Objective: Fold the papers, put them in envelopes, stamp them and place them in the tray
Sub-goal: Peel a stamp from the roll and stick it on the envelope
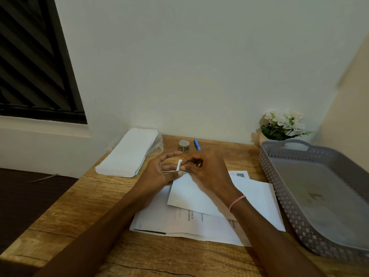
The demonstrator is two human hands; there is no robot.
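At the centre of the frame both hands meet over the upper left corner of a white envelope (pixel 191 193), which lies flat on a loose spread of printed papers (pixel 201 228) on the desk (pixel 79 206). The right hand (pixel 208 171) has its fingers curled in, the tips pinching a small white strip (pixel 179 164). The left hand (pixel 159 173) appears to hold the same strip between thumb and a lower finger, with its forefinger stretched out and the other fingers spread. What exactly is printed on the strip is too small to tell.

Judged from this, the stamping step is in hand: the strip looks like a stamp being freed or readied at the envelope's corner. Whether the envelope already holds a folded sheet cannot be seen.

The next move would call for setting the stamp square on the corner, pressing it flat, then carrying the envelope to the grey tray (pixel 268 168) at the right edge of the frame, which shows no envelope in it.

A stack of envelopes (pixel 129 154) sits at the desk's upper left. A small roll (pixel 183 145) and a blue pen (pixel 197 144) lie just beyond the hands.
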